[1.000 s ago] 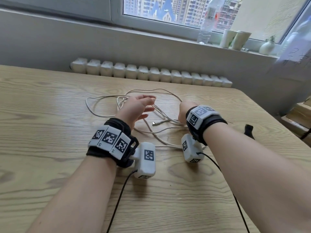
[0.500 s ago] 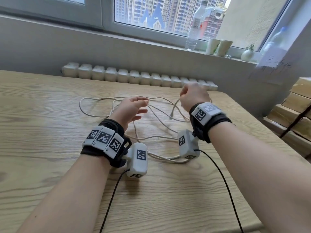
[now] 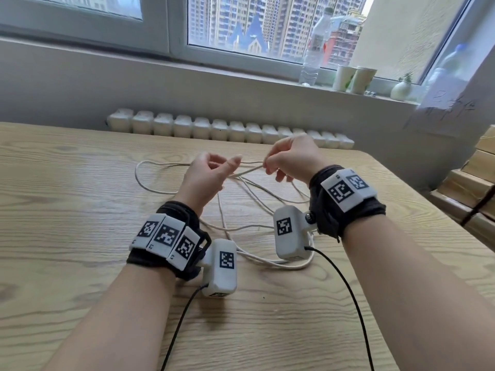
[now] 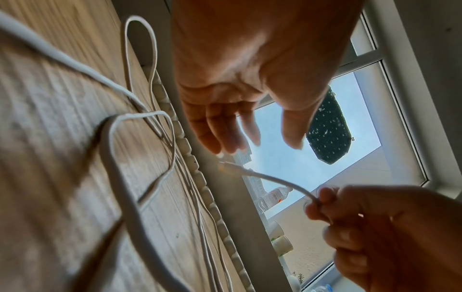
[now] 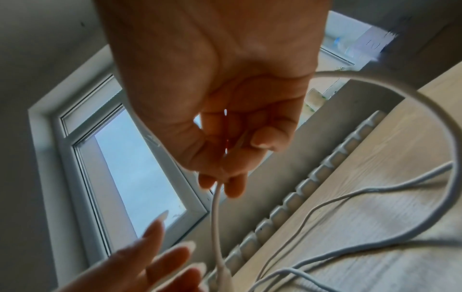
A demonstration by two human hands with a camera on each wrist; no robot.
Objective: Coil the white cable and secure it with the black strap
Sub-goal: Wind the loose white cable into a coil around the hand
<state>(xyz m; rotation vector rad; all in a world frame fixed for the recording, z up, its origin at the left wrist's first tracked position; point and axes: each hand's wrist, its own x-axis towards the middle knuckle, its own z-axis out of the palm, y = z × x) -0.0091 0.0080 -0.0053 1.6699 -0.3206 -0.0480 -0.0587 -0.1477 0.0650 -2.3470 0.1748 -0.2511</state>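
The white cable lies in loose, tangled loops on the wooden table. My right hand is raised above the table and pinches the cable a short way from its end. The free stretch sticks out towards my left hand, with the connector at its tip. My left hand hovers beside it with relaxed, spread fingers, the connector just below their tips. In the right wrist view the cable hangs from my right hand. The black strap is not in view.
A row of white ribbed blocks runs along the table's far edge. On the windowsill stand a plastic bottle, two paper cups and a small vase. Stacked boxes sit past the table's right edge.
My right hand has lifted the cable end off the table and carried it left. My left hand has risen and turned its fingers towards the connector.
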